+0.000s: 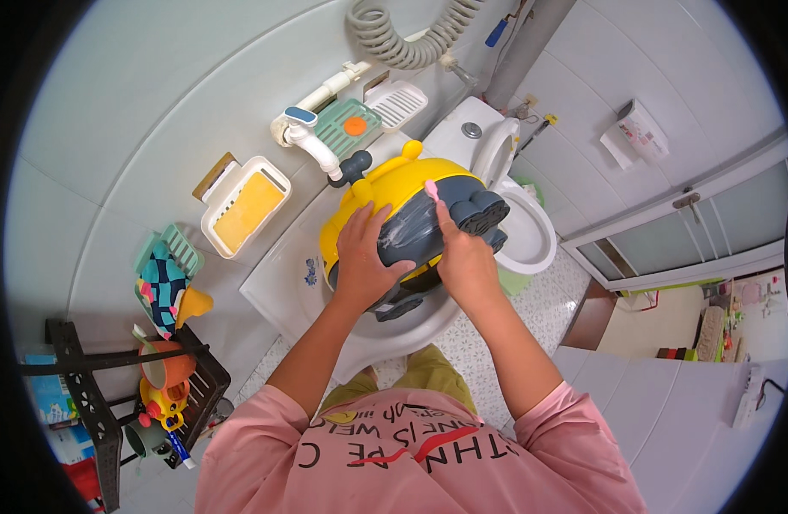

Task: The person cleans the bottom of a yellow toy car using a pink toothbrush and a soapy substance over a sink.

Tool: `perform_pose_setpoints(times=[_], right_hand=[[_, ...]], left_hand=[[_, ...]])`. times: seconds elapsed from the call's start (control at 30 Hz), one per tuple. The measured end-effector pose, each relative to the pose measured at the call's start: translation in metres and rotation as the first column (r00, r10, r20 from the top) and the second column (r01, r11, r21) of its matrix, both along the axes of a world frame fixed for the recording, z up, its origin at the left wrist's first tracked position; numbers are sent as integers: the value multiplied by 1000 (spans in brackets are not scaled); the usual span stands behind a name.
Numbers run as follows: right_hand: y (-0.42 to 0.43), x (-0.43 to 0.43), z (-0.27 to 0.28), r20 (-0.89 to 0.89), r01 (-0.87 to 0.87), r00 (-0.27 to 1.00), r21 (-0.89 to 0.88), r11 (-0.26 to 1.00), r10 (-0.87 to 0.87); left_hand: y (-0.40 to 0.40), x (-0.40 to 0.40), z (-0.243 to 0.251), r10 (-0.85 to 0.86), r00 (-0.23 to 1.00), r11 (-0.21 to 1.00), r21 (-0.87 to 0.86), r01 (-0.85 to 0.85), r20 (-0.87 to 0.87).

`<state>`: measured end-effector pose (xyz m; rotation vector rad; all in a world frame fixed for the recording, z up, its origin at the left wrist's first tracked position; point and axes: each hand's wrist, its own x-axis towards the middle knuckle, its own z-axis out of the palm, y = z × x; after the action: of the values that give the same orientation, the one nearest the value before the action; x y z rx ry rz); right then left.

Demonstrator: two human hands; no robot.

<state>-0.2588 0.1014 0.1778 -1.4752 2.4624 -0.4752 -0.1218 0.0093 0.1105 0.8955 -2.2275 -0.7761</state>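
Note:
A large yellow and dark grey plastic toy (pixel 421 221) lies tilted over the white washbasin (pixel 275 273), its dark side turned up. It looks like a child's ride-on. White foam is smeared across the dark panel. My left hand (pixel 363 260) holds the toy at its near left, with fingers spread over the panel and the yellow edge. In my right hand (pixel 464 257) is a small pink brush (pixel 431 190), probably a toothbrush. Its head rests on the panel close to the yellow border, and my index finger points along it. The brush's handle is hidden under my hand.
A white tap (pixel 314 144) stands behind the toy, close to its dark knobbed part (pixel 352 168). Soap racks (pixel 246 205) line the wall. To the right is a toilet (pixel 529 225) with its lid raised. A black shelf (pixel 201 366) with cups stands at lower left.

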Motion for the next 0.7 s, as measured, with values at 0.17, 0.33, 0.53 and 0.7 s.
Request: perform_pose_setpoints(times=[0.17, 0.33, 0.53, 0.7], right_hand=[[14, 34, -13, 112, -169, 976, -162, 972, 188], [18, 1, -4, 82, 3, 997, -140, 990, 8], [32, 25, -22, 123, -135, 981, -114, 984, 149], [33, 9, -12, 147, -63, 985, -170, 983, 88]], left_hand=[[-4, -3, -10, 2, 999, 999, -48, -4, -48], [0, 3, 3, 1, 1000, 1000, -1, -1, 13], [-1, 5, 0, 11, 1000, 1000, 5, -11, 27], [2, 3, 6, 25, 998, 1000, 17, -26, 52]])
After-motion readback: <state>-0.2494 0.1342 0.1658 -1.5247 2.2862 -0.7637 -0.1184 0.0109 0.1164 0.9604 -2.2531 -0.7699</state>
